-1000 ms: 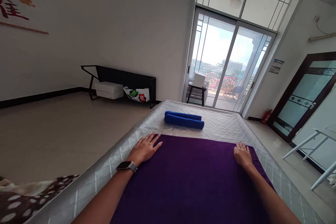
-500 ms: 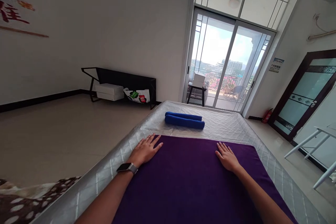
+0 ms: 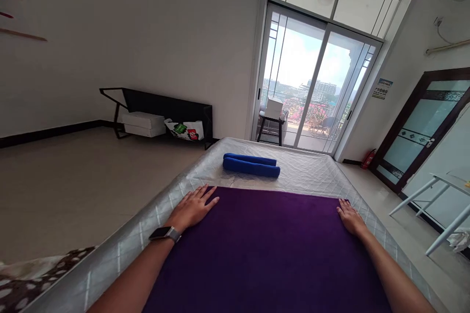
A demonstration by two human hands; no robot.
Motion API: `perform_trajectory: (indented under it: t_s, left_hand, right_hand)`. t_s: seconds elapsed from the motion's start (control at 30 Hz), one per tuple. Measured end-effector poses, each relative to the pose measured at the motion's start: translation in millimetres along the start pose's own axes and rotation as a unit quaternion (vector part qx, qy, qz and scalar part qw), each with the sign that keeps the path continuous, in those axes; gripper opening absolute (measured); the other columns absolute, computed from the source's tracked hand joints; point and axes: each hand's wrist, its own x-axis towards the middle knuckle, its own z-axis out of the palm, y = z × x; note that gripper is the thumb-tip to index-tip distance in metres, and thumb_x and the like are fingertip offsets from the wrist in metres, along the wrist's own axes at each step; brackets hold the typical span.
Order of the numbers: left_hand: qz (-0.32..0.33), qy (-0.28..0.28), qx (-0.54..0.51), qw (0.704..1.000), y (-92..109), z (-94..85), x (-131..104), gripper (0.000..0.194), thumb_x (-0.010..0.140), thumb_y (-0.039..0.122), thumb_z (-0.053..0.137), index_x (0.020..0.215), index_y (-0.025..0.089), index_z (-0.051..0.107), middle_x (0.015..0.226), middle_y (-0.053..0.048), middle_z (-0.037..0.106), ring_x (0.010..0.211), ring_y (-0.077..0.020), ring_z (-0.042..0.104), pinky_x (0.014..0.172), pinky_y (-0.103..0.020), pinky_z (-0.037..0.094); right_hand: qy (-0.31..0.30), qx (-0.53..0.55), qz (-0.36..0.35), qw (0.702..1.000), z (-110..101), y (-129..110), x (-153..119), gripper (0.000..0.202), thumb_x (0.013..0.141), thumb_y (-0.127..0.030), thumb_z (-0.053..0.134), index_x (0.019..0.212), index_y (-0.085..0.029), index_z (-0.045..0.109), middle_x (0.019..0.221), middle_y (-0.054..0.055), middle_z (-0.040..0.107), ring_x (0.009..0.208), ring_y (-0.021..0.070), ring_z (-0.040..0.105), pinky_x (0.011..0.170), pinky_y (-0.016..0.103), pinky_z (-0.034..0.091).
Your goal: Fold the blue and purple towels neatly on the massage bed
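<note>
A purple cloth (image 3: 268, 249) lies spread flat over the silver-grey quilted mattress (image 3: 308, 159). My left hand (image 3: 191, 208), with a watch (image 3: 165, 234) on its wrist, rests flat on the cloth's far left corner, fingers spread. At the far right corner my right hand (image 3: 350, 216) lies flat on the cloth, fingers stretched forward. Neither hand grips anything. Beyond the cloth's far edge, two blue rolled cloths (image 3: 251, 165) lie side by side on the mattress.
A black rack (image 3: 165, 100) by the wall holds white boxes (image 3: 143, 123) and a printed bag (image 3: 185, 129). A brown dotted blanket (image 3: 44, 276) is at lower left. A white-legged table (image 3: 448, 186) stands right, near a fire extinguisher (image 3: 368, 159). Sliding glass doors (image 3: 319, 83) are ahead.
My right hand has slid rightward over the purple cloth to its far right corner. My left hand stays at the left corner. The view has shifted slightly to the right.
</note>
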Motion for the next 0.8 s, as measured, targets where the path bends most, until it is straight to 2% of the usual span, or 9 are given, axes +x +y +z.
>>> perform_trajectory:
  t_s: [0.1, 0.17, 0.27, 0.33, 0.43, 0.53, 0.6, 0.67, 0.8]
  left_hand:
    - [-0.017, -0.025, 0.012, 0.999, 5, -4.5, -1, 0.063, 0.095, 0.051, 0.034, 0.150, 0.020, 0.039, 0.158, -0.013, 0.034, 0.146, -0.0291, 0.032, 0.118, -0.050, 0.024]
    - [-0.025, -0.026, 0.014, 0.999, 8, -5.7, 0, 0.062, 0.096, 0.049, 0.034, 0.150, 0.020, 0.039, 0.158, -0.013, 0.034, 0.146, -0.0287, 0.032, 0.119, -0.050, 0.023]
    - [-0.031, -0.010, 0.007, 0.999, 9, -2.6, 1, 0.062, 0.095, 0.050, 0.036, 0.149, 0.021, 0.041, 0.157, -0.013, 0.036, 0.146, -0.0296, 0.032, 0.119, -0.051, 0.022]
    - [-0.033, -0.006, 0.005, 0.999, 8, 0.9, 3, 0.062, 0.095, 0.051, 0.036, 0.149, 0.021, 0.041, 0.157, -0.012, 0.037, 0.146, -0.0297, 0.032, 0.119, -0.051, 0.023]
    - [-0.028, -0.006, 0.015, 0.999, 6, 4.1, 3, 0.062, 0.095, 0.050, 0.035, 0.149, 0.020, 0.041, 0.158, -0.013, 0.036, 0.146, -0.0289, 0.032, 0.119, -0.050, 0.022]
    - [-0.018, -0.003, 0.009, 1.000, 4, 2.9, 3, 0.062, 0.095, 0.050, 0.035, 0.149, 0.021, 0.042, 0.157, -0.012, 0.036, 0.146, -0.0291, 0.033, 0.119, -0.050, 0.023]
    - [-0.018, -0.010, -0.001, 1.000, 4, 0.7, 2, 0.062, 0.095, 0.051, 0.035, 0.149, 0.021, 0.041, 0.158, -0.012, 0.035, 0.146, -0.0292, 0.032, 0.119, -0.050, 0.023]
    - [-0.019, -0.021, -0.005, 1.000, 3, -1.0, 2, 0.064, 0.095, 0.051, 0.034, 0.150, 0.020, 0.039, 0.159, -0.013, 0.033, 0.146, -0.0291, 0.032, 0.119, -0.050, 0.022]
    - [-0.009, -0.015, -0.011, 1.000, 2, -0.3, 3, 0.064, 0.095, 0.052, 0.034, 0.149, 0.019, 0.041, 0.158, -0.015, 0.035, 0.146, -0.0304, 0.032, 0.117, -0.051, 0.025]
  right_hand:
    - [-0.001, -0.043, 0.028, 0.999, -10, -6, -1, 0.062, 0.098, -0.036, 0.018, 0.155, -0.011, 0.028, 0.160, 0.010, 0.030, 0.149, 0.0224, 0.023, 0.120, 0.047, 0.019]
    - [0.024, -0.072, 0.073, 0.994, -18, -21, -5, 0.060, 0.097, -0.031, 0.022, 0.152, -0.008, 0.035, 0.157, 0.016, 0.035, 0.148, 0.0272, 0.026, 0.119, 0.052, 0.017]
    - [0.098, -0.075, 0.084, 0.989, -29, -75, -21, 0.059, 0.094, -0.022, 0.024, 0.148, 0.000, 0.040, 0.154, 0.024, 0.036, 0.147, 0.0321, 0.027, 0.119, 0.054, 0.014]
    - [0.112, -0.035, -0.010, 0.993, -30, -130, -42, 0.059, 0.096, -0.024, 0.023, 0.148, -0.001, 0.039, 0.154, 0.021, 0.036, 0.148, 0.0294, 0.026, 0.120, 0.050, 0.017]
    - [0.054, 0.066, -0.189, 0.978, -20, -213, -86, 0.064, 0.101, -0.044, 0.018, 0.154, -0.009, 0.028, 0.159, 0.011, 0.030, 0.149, 0.0233, 0.023, 0.121, 0.043, 0.020]
    - [0.018, 0.126, -0.296, 0.947, -7, -260, -124, 0.072, 0.100, -0.057, 0.017, 0.157, -0.014, 0.022, 0.162, 0.006, 0.021, 0.151, 0.0220, 0.016, 0.123, 0.043, 0.015]
    - [-0.008, 0.134, -0.304, 0.943, -5, -262, -137, 0.074, 0.099, -0.059, 0.016, 0.157, -0.013, 0.020, 0.162, 0.007, 0.017, 0.151, 0.0225, 0.014, 0.123, 0.044, 0.012]
    - [-0.032, 0.123, -0.274, 0.953, -7, -245, -138, 0.075, 0.099, -0.060, 0.015, 0.156, -0.011, 0.020, 0.162, 0.008, 0.016, 0.151, 0.0227, 0.014, 0.123, 0.045, 0.012]
    - [-0.036, 0.085, -0.177, 0.980, -9, -168, -124, 0.078, 0.098, -0.062, 0.013, 0.156, -0.011, 0.018, 0.163, 0.007, 0.018, 0.151, 0.0208, 0.012, 0.123, 0.042, 0.010]
